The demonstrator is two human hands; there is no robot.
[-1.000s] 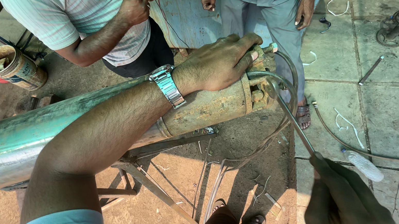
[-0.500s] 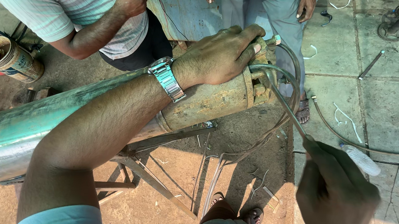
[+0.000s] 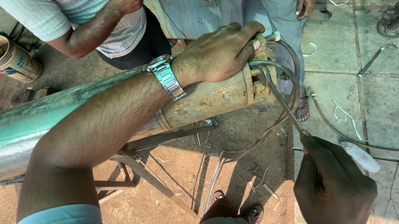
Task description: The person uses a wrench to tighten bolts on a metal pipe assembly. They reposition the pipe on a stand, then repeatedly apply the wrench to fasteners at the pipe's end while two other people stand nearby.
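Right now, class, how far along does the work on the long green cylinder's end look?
Done: the cylinder lies on a metal stand. In hand: the left hand steadies its rusty end while the right hand holds a screwdriver against the end fitting. Left: cables are attached there; whether anything is loosened cannot be told.

One long green-and-rust metal cylinder is seen lying across one angle-iron stand, and one thin metal rod is counted at its end. Two hands of the wearer are shown, the left hand and the right hand (one wristwatch is worn on the left). Two other people are counted, along with one tin can on the ground.
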